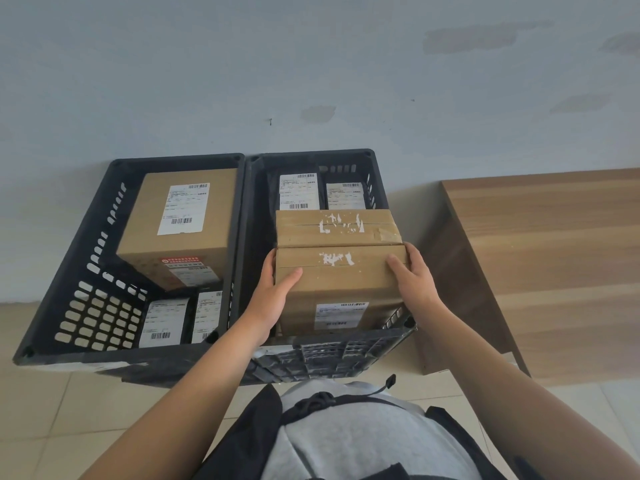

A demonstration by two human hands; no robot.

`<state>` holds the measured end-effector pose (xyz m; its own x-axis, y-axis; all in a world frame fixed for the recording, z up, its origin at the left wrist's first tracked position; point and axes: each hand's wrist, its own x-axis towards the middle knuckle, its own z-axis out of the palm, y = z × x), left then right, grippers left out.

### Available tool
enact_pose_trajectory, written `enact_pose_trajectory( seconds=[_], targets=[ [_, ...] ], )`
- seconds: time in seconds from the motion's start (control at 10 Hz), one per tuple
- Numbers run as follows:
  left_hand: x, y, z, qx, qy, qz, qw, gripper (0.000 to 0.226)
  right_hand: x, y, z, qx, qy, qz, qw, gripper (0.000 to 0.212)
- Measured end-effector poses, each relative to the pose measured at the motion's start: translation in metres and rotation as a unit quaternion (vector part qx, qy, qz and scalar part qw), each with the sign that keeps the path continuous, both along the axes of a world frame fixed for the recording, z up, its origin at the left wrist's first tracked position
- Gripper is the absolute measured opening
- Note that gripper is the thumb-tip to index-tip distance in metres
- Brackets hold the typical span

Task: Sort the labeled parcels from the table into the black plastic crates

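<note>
Parcels number seven by our count, all in two black crates standing side by side against the wall. We hold one brown labeled parcel (341, 289) at the near end of the right crate (377, 336), its white label facing us. Our left hand (273, 299) grips its 9 o'clock side, thumb curled over the top face; our right hand (414, 282) grips the 3 o'clock side likewise, thumb on top. At 12 o'clock from it, touching, sits a second brown box (337, 227) with torn white label scraps on its tape. Further toward 12 o'clock lie two dark parcels with white labels (299, 190), (346, 195). The left crate (86, 271), at 9 o'clock, holds three: a large brown carton (180, 230) tilted against the wall side, and two dark labeled parcels (164, 322), (207, 315) at its near end. At 3 o'clock stands one wooden table (540, 244).
</note>
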<state>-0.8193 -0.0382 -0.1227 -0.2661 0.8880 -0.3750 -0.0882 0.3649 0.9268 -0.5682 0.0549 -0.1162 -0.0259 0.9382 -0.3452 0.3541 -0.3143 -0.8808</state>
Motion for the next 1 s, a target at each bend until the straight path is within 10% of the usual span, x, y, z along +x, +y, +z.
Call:
enact_pose_trajectory(
  seconds=[1.0],
  targets=[
    [-0.018,-0.082,0.01,0.039,0.007,0.012,0.999,0.071,0.015,-0.126,0.011,0.04,0.043,-0.058,0.997,0.054]
  ],
)
